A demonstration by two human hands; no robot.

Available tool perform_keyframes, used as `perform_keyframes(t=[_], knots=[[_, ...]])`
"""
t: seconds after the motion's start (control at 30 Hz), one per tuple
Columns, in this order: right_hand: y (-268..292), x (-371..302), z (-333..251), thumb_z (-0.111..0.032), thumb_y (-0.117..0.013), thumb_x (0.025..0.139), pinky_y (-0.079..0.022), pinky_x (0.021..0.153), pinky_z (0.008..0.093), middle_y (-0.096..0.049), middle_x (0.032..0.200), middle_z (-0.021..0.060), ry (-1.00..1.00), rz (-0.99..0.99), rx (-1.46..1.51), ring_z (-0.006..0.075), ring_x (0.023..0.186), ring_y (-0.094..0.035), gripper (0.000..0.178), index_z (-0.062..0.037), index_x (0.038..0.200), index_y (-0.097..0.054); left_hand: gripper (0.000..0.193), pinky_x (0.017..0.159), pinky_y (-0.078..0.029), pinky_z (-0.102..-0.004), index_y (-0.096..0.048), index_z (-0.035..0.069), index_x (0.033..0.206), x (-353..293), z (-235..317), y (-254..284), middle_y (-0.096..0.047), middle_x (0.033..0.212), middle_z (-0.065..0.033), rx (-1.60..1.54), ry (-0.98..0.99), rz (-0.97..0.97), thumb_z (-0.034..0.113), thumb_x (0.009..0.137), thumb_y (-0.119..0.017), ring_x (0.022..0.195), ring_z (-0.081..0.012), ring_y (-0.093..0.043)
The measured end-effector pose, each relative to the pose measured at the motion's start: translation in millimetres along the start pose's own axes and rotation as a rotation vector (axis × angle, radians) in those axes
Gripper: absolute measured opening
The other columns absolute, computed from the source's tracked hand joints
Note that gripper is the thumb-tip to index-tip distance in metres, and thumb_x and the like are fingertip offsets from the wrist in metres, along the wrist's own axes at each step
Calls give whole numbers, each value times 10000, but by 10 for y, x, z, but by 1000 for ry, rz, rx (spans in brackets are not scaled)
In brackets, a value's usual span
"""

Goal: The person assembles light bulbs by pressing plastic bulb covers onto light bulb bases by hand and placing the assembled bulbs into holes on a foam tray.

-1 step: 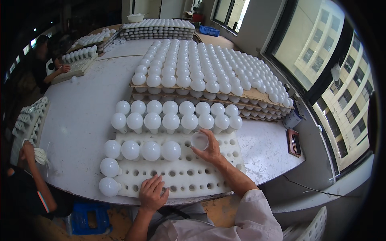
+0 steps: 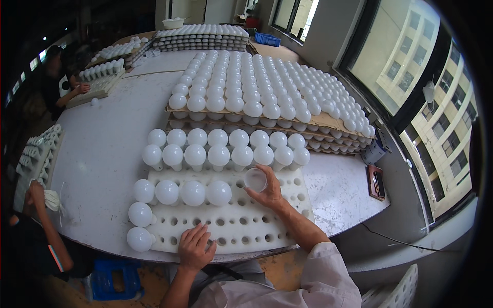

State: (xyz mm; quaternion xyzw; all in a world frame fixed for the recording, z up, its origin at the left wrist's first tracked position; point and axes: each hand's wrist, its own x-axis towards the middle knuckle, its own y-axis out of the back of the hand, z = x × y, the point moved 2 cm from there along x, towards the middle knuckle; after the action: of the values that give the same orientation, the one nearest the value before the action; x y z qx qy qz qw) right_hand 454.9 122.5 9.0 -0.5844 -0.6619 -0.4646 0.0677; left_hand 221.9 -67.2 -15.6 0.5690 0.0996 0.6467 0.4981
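My right hand (image 2: 268, 189) is closed around a translucent white bulb cover (image 2: 254, 179), pinched between thumb and fingers with its round open side showing. It hovers over a white foam tray (image 2: 241, 209) punched with rows of large and small holes. Flat on the tray's near edge rests my left hand (image 2: 195, 247), fingers apart and nothing in it. White light bulbs (image 2: 193, 193) stand in part of the third row, to the left of my right hand. Two full rows of bulbs (image 2: 217, 155) fill the tray's far side, and two more bulbs (image 2: 139, 239) sit at its left edge.
Beyond the tray rises a stack of cardboard layers (image 2: 323, 121) packed with white bulbs. On the right lie a brown box with a dark phone (image 2: 376, 183) and a window. Co-workers' hands (image 2: 37, 194) show at the left, near another foam tray (image 2: 41, 154). A blue stool (image 2: 114, 280) stands below.
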Motion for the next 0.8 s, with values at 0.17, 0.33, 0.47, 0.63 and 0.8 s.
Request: perform_keyframes(t=[0.17, 0.33, 0.47, 0.63, 0.8], knots=[[-6, 12, 21, -128, -822, 656, -484, 904, 385, -540, 1179, 154, 23, 42, 35, 286, 1066, -577, 768, -59, 1302, -411, 242, 874, -458, -422, -655, 18, 881, -8, 1, -21, -671, 1060, -129, 6, 0, 10, 171, 702, -705, 1077, -271, -609], [-5, -6, 0, -127, -817, 668, -470, 911, 385, -530, 1185, 163, 46, 81, 85, 298, 1077, -560, 765, -48, 1309, -406, 289, 862, -464, -419, -670, 11, 874, -9, -4, 11, -682, 1035, -144, 7, -3, 7, 196, 664, -743, 1050, -300, -626], [19, -16, 31, -121, -811, 669, -467, 915, 390, -529, 1186, 165, 27, 139, 101, 288, 1082, -557, 756, -47, 1306, -411, 525, 885, -445, -446, -663, 16, 900, 49, 34, 59, -670, 1051, -131, -11, -11, -49, 466, 656, -782, 1060, -300, -604], [101, 20, 56, -99, -792, 661, -485, 899, 392, -544, 1176, 167, 35, 171, 60, 273, 1046, -585, 776, -54, 1319, -383, 669, 921, -411, -477, -661, 24, 969, 77, 91, 93, -628, 1150, -138, -4, -51, -185, 548, 575, -793, 1140, -311, -547], [293, -20, 55, -136, -801, 679, -466, 918, 381, -531, 1185, 150, -90, 277, 151, 262, 1066, -569, 765, -40, 1318, -391, 753, 936, -395, -488, -620, 42, 1108, 100, 148, 29, -555, 1274, -141, 97, -98, -378, 376, 484, -876, 1225, -316, -480]])
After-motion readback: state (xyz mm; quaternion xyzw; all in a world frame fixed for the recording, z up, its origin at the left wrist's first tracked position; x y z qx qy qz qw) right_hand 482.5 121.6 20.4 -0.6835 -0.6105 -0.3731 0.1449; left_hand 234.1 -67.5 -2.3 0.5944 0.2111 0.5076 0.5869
